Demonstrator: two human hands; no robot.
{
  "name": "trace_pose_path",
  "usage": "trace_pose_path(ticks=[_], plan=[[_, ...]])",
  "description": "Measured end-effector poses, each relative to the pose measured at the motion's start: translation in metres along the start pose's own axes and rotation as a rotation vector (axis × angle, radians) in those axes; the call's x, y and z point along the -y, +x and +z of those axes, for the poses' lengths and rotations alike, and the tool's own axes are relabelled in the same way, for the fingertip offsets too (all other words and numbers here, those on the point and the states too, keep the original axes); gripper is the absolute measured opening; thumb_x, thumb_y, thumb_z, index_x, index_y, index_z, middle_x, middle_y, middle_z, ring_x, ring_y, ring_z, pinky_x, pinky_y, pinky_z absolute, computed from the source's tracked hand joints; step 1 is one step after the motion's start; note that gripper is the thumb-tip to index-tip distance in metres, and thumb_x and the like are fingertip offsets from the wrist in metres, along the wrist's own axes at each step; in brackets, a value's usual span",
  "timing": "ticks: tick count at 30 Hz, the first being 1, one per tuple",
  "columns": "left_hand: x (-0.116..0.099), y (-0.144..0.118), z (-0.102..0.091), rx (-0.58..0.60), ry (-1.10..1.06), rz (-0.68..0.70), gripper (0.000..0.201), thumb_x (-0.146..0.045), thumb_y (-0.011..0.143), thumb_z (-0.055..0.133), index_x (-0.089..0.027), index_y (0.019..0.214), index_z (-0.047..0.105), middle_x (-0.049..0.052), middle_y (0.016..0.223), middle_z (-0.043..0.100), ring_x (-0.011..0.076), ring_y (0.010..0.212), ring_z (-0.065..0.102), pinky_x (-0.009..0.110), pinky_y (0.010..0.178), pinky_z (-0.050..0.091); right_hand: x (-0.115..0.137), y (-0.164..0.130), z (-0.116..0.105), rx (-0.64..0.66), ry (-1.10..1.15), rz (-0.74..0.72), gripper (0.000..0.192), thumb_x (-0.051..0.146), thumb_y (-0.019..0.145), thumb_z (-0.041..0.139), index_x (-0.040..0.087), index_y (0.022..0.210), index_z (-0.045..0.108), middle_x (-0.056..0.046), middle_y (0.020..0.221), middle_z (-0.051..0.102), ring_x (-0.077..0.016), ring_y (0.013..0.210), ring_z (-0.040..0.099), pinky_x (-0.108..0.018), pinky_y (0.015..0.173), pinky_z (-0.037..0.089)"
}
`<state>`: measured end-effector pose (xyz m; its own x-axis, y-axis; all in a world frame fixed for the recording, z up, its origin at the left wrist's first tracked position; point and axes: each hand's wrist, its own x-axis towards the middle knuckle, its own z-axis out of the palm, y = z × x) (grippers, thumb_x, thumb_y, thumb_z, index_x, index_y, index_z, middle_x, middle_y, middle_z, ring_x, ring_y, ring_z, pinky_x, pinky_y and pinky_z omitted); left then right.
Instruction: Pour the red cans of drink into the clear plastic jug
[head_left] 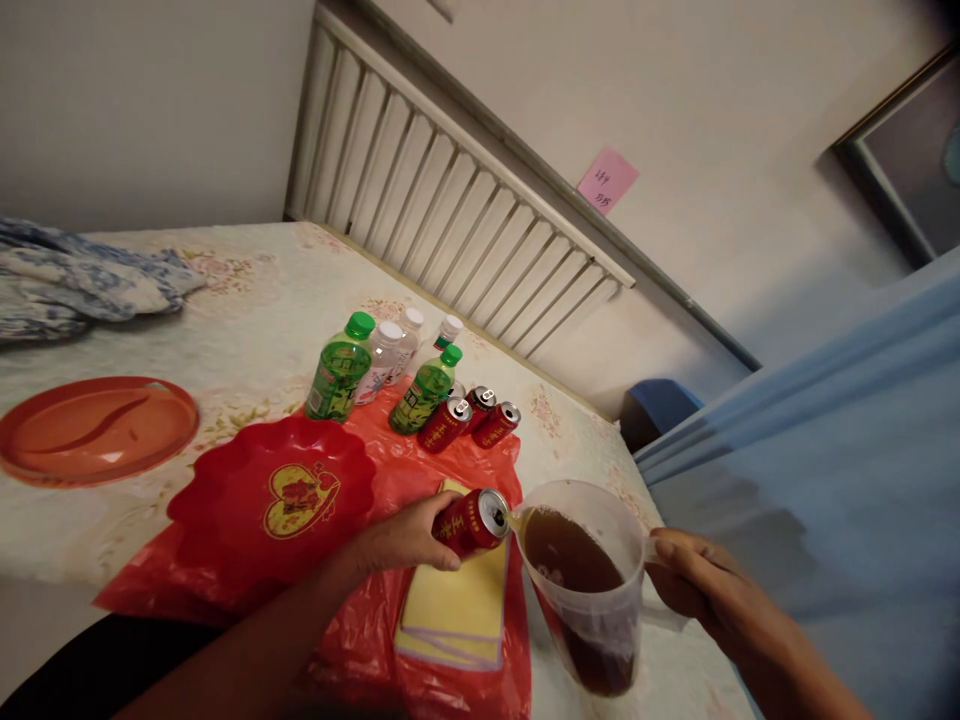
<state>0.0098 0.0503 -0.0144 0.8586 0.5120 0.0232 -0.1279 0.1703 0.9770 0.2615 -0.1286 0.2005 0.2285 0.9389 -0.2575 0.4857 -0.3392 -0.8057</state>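
My left hand [416,535] is wrapped round a red drink can [466,527], which leans with its opened top toward a clear plastic measuring jug [600,650]. Brown liquid [574,555] fills much of the jug. Its spout meets the can's rim at the opening; whether liquid is flowing there I cannot tell. My right hand [694,575] grips the jug's handle, its fingers closed. Beneath the can lies a folded yellow cloth [454,615] with a pale purple edge, on a red plastic bag [367,620].
Several red cans [444,425] and green-capped bottles [341,375] stand behind the bag, near white-capped clear bottles [382,350]. A scalloped red tray [225,490] and an orange oval lid [97,430] lie left. A radiator [450,200] backs the flowered tablecloth [262,270]; a blue curtain [825,450] hangs right.
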Motion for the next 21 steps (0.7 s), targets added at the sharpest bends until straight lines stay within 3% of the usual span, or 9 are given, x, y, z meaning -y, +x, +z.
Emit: trace_pose_path(ticks=[21], plan=[[-0.0021, -0.0013, 0.0000, -0.006, 0.021, -0.001, 0.075, -0.013, 0.055, 0.077, -0.020, 0.126, 0.053, 0.003, 0.120, 0.066, 0.0287, 0.111, 0.060, 0.033, 0.086, 0.050, 0.0000, 0.0009, -0.0003, -0.002, -0.023, 0.007, 0.052, 0.061, 0.086, 0.051, 0.023, 0.056, 0.034, 0.007, 0.051, 0.023, -0.0094, 0.050, 0.015, -0.028, 0.049, 0.013]])
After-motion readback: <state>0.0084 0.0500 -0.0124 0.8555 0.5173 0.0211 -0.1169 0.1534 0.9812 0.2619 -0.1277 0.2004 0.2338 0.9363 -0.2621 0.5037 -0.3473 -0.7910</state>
